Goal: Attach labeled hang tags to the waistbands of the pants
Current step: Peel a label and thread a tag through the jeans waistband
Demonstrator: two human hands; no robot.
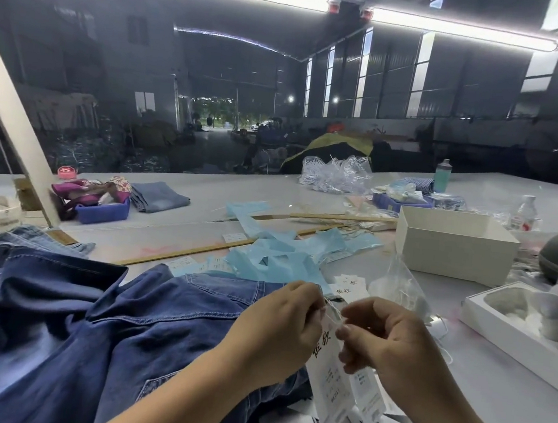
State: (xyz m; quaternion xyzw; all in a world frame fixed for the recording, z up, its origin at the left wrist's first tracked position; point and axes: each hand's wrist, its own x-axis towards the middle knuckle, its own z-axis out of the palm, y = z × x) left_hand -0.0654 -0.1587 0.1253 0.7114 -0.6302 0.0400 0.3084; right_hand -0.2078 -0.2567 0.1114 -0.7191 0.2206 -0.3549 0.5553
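Both grips pinch the tag string: left hand (279, 330) and right hand (391, 345) hold it taut above the jeans waistband (229, 286), hang tag (331, 376) dangling, likely for tying.

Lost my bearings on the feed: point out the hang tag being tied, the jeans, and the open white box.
hang tag (329, 383), head view, on its white printed face below the hands.
jeans (65, 327), head view, on the blue denim.
open white box (450, 258), head view, on its front wall.

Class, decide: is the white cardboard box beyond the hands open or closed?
Open: the white box has no lid on, and its inside walls show.
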